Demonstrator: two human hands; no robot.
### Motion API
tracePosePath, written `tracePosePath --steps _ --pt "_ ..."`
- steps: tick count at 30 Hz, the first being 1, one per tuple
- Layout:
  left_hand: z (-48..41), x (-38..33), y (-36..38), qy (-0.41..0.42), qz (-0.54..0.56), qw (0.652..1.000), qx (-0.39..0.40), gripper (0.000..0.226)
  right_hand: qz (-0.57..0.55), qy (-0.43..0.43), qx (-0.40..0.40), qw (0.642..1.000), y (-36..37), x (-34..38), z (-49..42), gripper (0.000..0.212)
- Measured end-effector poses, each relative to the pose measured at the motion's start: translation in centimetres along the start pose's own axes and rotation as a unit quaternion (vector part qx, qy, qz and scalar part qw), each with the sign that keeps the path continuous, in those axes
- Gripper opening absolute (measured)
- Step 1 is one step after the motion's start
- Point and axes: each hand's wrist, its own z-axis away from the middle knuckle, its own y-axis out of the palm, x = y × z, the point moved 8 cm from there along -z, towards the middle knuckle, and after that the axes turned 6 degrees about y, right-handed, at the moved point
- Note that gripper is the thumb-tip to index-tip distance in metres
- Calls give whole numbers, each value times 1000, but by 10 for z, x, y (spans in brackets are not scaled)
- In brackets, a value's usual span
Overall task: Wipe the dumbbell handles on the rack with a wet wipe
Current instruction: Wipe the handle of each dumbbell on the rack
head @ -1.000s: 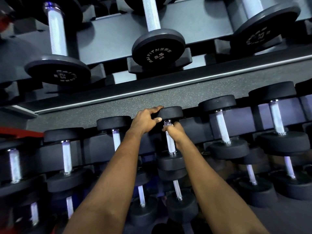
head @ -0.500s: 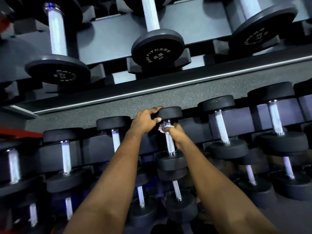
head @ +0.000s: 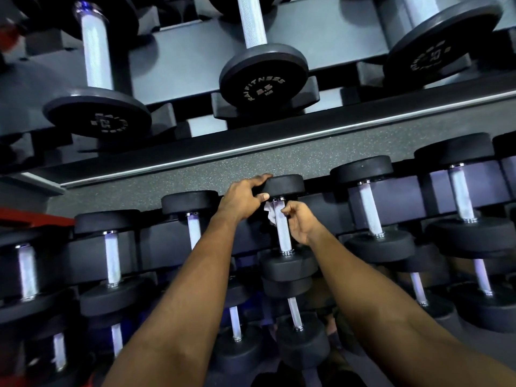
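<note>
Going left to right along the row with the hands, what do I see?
Dumbbell on the left → left hand, gripping the middle dumbbell → wet wipe → right hand pinching it → dumbbell on the right.

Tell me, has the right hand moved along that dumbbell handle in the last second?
Yes. The right hand, pinching the wet wipe, has slid slightly down the handle, away from the upper weight head.

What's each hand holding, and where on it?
Left hand grips the dumbbell's far head by its rim. Right hand pinches the wipe against the top of that dumbbell's handle.
</note>
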Motion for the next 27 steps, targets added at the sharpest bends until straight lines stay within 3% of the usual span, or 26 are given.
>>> tracePosePath --steps 5,7,11,14,22,25,27 --pt "0 0 1 11 10 1000 1 57 72 -4 -20 997 -12 4 -2 24" --pt "1 1 1 5 10 1000 0 57 90 -15 -30 995 -7 9 -1 28" --pt "1 0 0 10 5 1000 -1 57 187 -72 -105 974 -11 11 5 22" --pt "2 -2 -1 10 4 1000 -8 56 261 -87 -154 949 -14 -3 8 54" --pt "1 2 3 2 -7 1000 -3 57 210 -102 -107 967 -4 -1 10 33" --pt "0 2 2 -4 -6 1000 -5 57 250 -90 -111 958 -15 -9 17 52" --pt "0 2 2 1 -10 1000 -5 57 219 -73 -85 969 -13 -14 16 43"
